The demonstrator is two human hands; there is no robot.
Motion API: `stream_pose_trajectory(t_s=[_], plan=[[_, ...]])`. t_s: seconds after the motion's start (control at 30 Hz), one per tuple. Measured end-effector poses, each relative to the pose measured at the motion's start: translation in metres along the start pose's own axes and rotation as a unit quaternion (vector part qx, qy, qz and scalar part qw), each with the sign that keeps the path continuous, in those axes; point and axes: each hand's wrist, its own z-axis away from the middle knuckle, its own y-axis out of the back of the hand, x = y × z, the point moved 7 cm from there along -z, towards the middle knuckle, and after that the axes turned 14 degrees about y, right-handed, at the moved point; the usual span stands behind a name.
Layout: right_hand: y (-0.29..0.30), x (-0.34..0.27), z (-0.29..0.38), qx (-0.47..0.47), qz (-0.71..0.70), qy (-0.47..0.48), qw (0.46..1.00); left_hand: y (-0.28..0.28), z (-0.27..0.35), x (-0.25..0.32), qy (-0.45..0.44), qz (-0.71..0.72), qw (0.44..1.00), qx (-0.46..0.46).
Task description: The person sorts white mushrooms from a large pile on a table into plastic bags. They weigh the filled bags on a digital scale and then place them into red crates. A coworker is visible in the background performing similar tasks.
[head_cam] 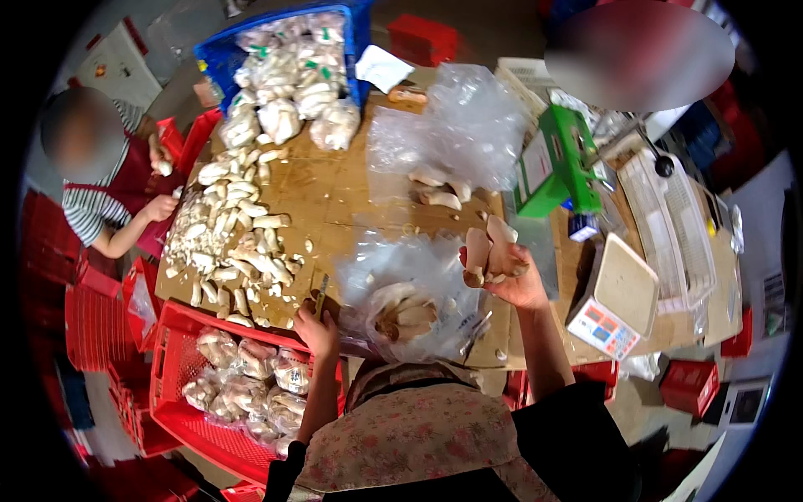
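My right hand (522, 283) holds up a few pale king oyster mushrooms (495, 248) over the right part of the table. Near the front edge, my left hand (317, 329) is closed around a slim knife (322, 295), whose exact kind is hard to tell. Between my hands lies an open clear plastic bag (376, 267) with several mushrooms (404, 312) showing in its mouth. Beyond my left hand spreads a heap of loose mushrooms and trimmed pieces (229, 213). A few more mushrooms (441, 194) lie beside a pile of clear plastic bags (473, 125).
A red crate (166, 376) of bagged mushrooms stands front left, a blue crate (204, 56) of them at the back. To the right are a green bag-sealing device (546, 169), a weighing scale (621, 288) and white baskets (655, 232). A co-worker (132, 169) handles mushrooms at left.
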Motion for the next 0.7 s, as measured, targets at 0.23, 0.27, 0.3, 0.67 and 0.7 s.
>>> stream_pose_trajectory(t_s=[0.23, 0.27, 0.3, 0.67, 0.7], plan=[[0.006, 0.005, 0.036, 0.004, -0.051, 0.125, 0.991, 0.071, 0.057, 0.114, 0.085, 0.361, 0.896, -0.245], [0.008, 0.005, 0.042, 0.038, -0.027, 0.14, 0.989, 0.076, 0.064, 0.127, 0.063, 0.338, 0.901, -0.265], [-0.006, 0.009, 0.047, -0.006, 0.05, 0.139, 0.989, 0.082, 0.067, 0.131, -0.018, 0.274, 0.936, -0.222], [-0.099, 0.092, 0.029, -0.322, 0.74, 0.102, 0.582, 0.054, 0.076, 0.115, 0.008, 0.206, 0.939, -0.274], [-0.091, 0.101, 0.021, -0.335, 0.796, 0.119, 0.49, 0.054, 0.077, 0.112, 0.046, 0.222, 0.931, -0.286]])
